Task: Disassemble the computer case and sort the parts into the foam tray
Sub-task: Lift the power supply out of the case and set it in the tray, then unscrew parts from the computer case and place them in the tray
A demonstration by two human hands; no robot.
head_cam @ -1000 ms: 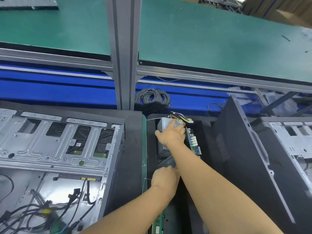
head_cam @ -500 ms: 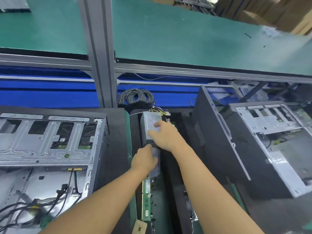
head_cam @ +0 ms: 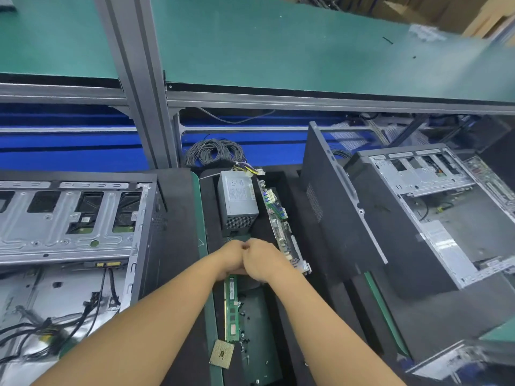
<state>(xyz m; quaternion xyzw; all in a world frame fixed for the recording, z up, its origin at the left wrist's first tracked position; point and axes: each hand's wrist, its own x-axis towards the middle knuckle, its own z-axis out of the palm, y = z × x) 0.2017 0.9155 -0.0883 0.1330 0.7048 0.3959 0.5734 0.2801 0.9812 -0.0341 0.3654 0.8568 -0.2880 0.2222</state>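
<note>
Head view. Foam tray [head_cam: 209, 207]: black, matte, cut into long slots. Left grip [head_cam: 232, 256] and right grip [head_cam: 266, 260] meet over the tray's middle, knuckles touching. The fingers of both are curled under and hidden from the camera, so I cannot tell whether either has hold of anything.

Both grips sit just on the near side of the power supply [head_cam: 237, 199], which lies in the tray's far slot. It is a grey sheet-metal box with a printed label on top, a perforated grille on its near face, and yellow and black leads at its far end.

Motherboard [head_cam: 280, 227] stands on edge along the tray's right side, connectors and pins showing. RAM stick [head_cam: 231, 307], a thin green strip with a white label, stands on edge in the tray's near half, its far end under the grips. CPU chip [head_cam: 222, 353], square and gold-toned, rests tilted at the tray's near end, just beside the stick. A flat green plate [head_cam: 256, 330] fills the slot right of the stick, with small dark bits on it too small to identify.

Computer case [head_cam: 69, 218] lies open left of the tray: bare stamped steel, black cables loose inside. A black side panel [head_cam: 334, 213] stands upright right of the tray, with a second open case [head_cam: 434, 218] beyond it. A coil of grey cable [head_cam: 214, 151] lies past the tray's far end.
</note>
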